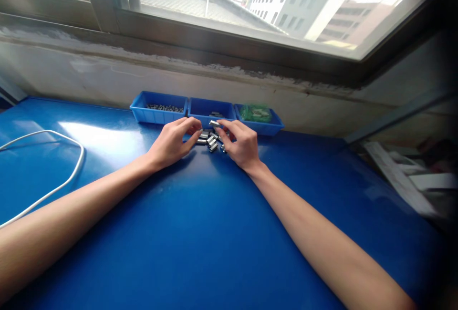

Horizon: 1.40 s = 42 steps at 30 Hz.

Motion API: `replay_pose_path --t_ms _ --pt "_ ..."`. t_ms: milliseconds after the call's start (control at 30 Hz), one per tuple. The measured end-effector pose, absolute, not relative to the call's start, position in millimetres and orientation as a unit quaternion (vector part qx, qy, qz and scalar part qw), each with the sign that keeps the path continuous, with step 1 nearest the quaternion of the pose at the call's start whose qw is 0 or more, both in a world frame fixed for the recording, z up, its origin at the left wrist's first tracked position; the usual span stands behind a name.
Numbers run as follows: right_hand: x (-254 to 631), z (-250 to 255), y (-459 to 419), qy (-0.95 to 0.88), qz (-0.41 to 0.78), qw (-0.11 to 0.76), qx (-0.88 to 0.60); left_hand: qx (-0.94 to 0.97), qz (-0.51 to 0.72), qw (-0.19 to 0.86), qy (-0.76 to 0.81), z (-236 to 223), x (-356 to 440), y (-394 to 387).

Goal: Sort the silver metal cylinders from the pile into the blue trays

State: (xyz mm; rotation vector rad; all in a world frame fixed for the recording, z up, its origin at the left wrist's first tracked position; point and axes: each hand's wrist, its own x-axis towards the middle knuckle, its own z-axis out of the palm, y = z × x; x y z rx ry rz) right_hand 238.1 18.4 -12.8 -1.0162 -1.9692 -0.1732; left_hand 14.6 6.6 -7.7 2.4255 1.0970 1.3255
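Note:
My right hand [243, 144] pinches a small silver metal block [214, 123] between thumb and fingertips, just above the front wall of the middle bin. Below it, a loose pile of similar shiny metal pieces [212, 142] lies on the blue tabletop, several of them tilted against each other. At the left edge of the pile is my left hand [175, 142], its fingers curved and the thumb a little apart from the index finger. I see nothing between them. The right hand's fingers hide some of the pile's right side.
Three blue bins stand in a row against the wall: the left bin [153, 116] has many small metal parts, the middle bin [200, 109] a few pieces, the right bin [266, 128] a green mesh bag [255, 113]. A white cable [80, 157] loops across the left tabletop [200, 233].

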Motion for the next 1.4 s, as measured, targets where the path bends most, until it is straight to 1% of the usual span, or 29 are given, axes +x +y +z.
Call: replay_pose_path --t_ms 133,267,500,767,867,1033,1100,1200,1400 --pt "241.3 -13.2 26.3 -0.692 -0.055 0.486 -0.532 0.863 0.368 0.027 0.345 -9.0 13.6 6.6" --pt "244.8 -13.2 32.8 -0.652 -0.051 0.482 -0.583 0.893 0.320 0.008 0.318 -9.8 13.3 6.2" --pt "246.6 -16.0 35.9 -0.687 0.014 0.466 -0.558 0.891 0.303 0.030 0.336 -12.3 14.3 9.3" --pt "239.2 -9.0 22.4 -0.717 -0.034 0.450 -0.531 0.878 0.332 0.069 0.338 -13.2 13.6 12.9" --pt "239.0 -8.4 20.1 -0.723 -0.040 0.452 -0.520 0.855 0.376 0.109 0.339 -11.4 13.8 12.7" --pt "238.2 -8.8 18.1 -0.747 -0.018 0.452 -0.488 0.769 0.436 0.303 0.355 -7.7 13.0 14.4" --pt "237.7 -9.4 17.5 -0.762 -0.010 0.447 -0.469 0.734 0.460 0.348 0.359 -7.0 12.4 15.2" --pt "237.2 -10.0 16.5 -0.781 0.000 0.437 -0.446 0.709 0.478 0.371 0.363 -6.7 11.8 15.9" --pt "238.6 -10.5 13.6 -0.832 -0.002 0.402 -0.383 0.713 0.464 0.384 0.358 -6.7 12.1 15.0"
